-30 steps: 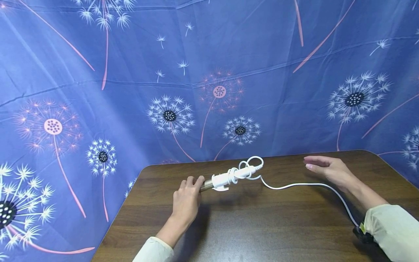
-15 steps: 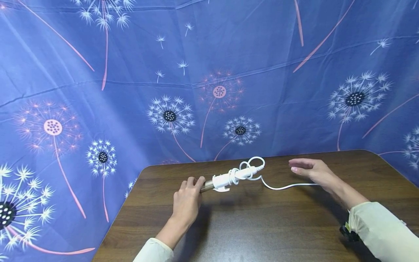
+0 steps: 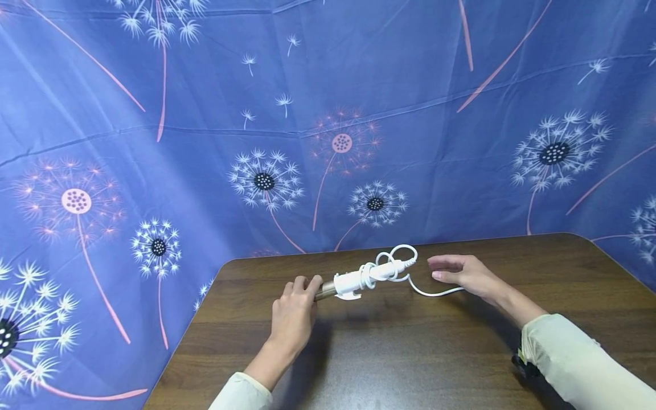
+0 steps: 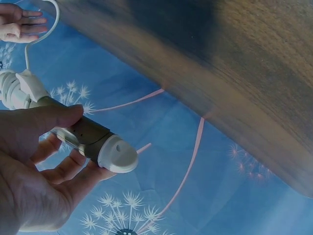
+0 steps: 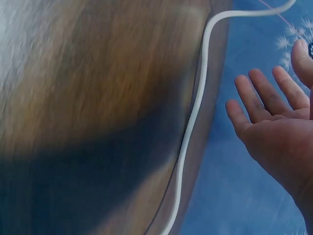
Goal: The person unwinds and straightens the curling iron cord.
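Note:
My left hand [image 3: 293,316] grips a curling iron [image 3: 351,282] by its bronze barrel, with thumb and fingers around it in the left wrist view. The barrel's white rounded tip [image 4: 118,156] sticks out past those fingers. A white handle points right and slightly up, wound with loops of white power cord [image 3: 433,294]. To the right of the handle end hovers my right hand [image 3: 471,276], fingers extended and slightly bent, holding nothing. In the right wrist view the cord passes beside its fingertips [image 5: 236,110], apart from them.
A brown wooden table [image 3: 379,364] lies under both hands. Behind it hangs a blue cloth [image 3: 420,114] printed with dandelions. A small black object [image 3: 525,365] sits at the right sleeve cuff.
My right hand has moved left along the cord, toward the handle end of the curling iron. The left hand and the curling iron have stayed nearly still.

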A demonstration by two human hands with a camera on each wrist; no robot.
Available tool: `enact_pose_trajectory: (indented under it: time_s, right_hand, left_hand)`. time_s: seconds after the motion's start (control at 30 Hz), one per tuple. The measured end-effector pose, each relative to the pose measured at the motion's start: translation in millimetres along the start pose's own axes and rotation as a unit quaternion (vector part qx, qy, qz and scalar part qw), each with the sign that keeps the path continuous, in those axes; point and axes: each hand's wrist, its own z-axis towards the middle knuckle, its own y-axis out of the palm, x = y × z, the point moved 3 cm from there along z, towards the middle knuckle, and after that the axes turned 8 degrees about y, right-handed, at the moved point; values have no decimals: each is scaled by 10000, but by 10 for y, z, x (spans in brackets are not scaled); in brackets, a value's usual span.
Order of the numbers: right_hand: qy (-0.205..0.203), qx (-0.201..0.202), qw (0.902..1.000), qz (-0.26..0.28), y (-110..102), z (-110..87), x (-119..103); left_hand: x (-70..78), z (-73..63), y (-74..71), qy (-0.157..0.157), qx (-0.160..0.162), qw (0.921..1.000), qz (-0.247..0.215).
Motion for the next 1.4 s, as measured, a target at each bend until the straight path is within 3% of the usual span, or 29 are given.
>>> enact_pose_trajectory:
  time_s: [0.27, 0.53, 0.97, 1.2, 1.3, 1.4]
  right_hand:
    - [-177, -351, 9989, 273, 191, 51, -37]
    - [-461, -441, 9974, 323, 361, 74, -91]
    - [-233, -457, 9968, 617, 468, 127, -140]
    - [-107, -99, 9990, 431, 454, 142, -161]
    - [-38, -141, 9960, 877, 441, 159, -149]
    - [-12, -383, 9850, 1681, 425, 177, -127]
  left_hand:
    - [31, 10, 5, 73, 43, 10000, 6]
    - [53, 7, 8, 138, 54, 9999, -4]
    - [63, 14, -13, 128, 4, 9999, -35]
    - [50, 20, -17, 86, -4, 9999, -74]
    - [45, 13, -18, 68, 15, 10000, -65]
    - [42, 2, -19, 57, 19, 10000, -66]
